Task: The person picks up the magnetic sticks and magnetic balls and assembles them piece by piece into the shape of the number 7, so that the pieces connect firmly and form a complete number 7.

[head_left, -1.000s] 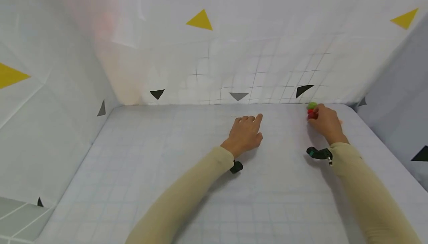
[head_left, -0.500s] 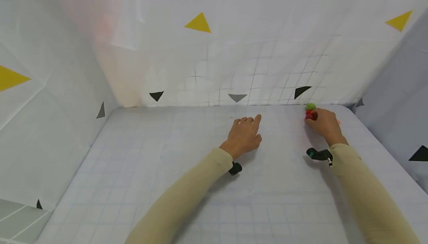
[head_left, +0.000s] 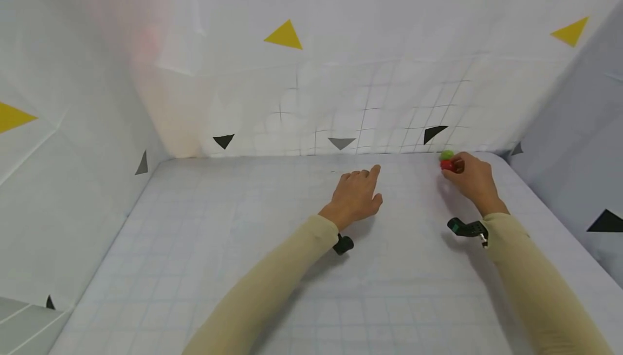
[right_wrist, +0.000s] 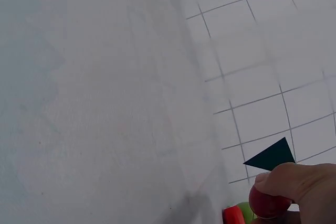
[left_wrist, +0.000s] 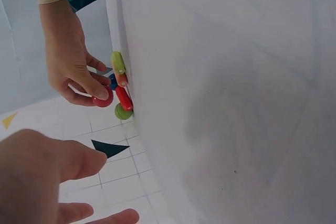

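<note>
My right hand (head_left: 472, 182) is at the far right of the table, pinching a dark red ball-like piece (right_wrist: 269, 202) between thumb and fingers. Beside it lies a bright red piece (left_wrist: 124, 98), rod-like in the left wrist view, with a round green piece (left_wrist: 123, 111) by the back wall. A yellow-green piece (left_wrist: 118, 62), an orange piece (left_wrist: 122, 80) and a blue piece (left_wrist: 113, 81) sit in the same row. These last three are hidden in the head view. Over the middle of the table, my left hand (head_left: 354, 195) holds nothing, its index finger extended.
White sheeted walls (head_left: 233, 100) rise behind and at both sides of the white gridded table (head_left: 379, 290). Yellow and black triangles mark the walls. Each wrist carries a small dark camera (head_left: 466, 228).
The head view has shifted slightly. My right hand has moved a little rightward relative to the pieces, and an orange bit seen past it earlier is now hidden. My left hand stays nearly still.
</note>
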The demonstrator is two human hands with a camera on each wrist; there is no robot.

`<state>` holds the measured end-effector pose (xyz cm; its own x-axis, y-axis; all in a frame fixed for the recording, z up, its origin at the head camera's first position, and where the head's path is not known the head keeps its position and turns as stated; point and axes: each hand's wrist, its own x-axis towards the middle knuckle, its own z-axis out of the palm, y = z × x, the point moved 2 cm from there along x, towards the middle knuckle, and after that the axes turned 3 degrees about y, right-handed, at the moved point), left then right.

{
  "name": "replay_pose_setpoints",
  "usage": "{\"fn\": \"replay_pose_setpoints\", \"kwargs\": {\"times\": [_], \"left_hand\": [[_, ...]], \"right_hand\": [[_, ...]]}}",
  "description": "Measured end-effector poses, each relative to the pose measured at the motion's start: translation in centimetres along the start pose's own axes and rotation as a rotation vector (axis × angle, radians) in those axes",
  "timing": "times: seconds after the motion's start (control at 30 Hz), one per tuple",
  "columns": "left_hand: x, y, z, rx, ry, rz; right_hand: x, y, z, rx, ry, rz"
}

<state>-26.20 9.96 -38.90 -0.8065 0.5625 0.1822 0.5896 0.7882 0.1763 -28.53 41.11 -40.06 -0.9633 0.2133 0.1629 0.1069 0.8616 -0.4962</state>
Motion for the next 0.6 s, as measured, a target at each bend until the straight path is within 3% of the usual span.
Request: {"fn": "replay_pose_setpoints", "kwargs": {"times": [0.23,0.6], "left_hand": [[-0.1,-0.3,-0.4,-0.054,0.000,-0.007],[0.0,-0.4,-1.0,-0.086,0.021,0.018]], "right_hand": [[-0.6,-1.0,0.0,0.068,0.044,-0.032],[-1.2,-2.7,-0.4,0.072,0.003,-0.009]]}}
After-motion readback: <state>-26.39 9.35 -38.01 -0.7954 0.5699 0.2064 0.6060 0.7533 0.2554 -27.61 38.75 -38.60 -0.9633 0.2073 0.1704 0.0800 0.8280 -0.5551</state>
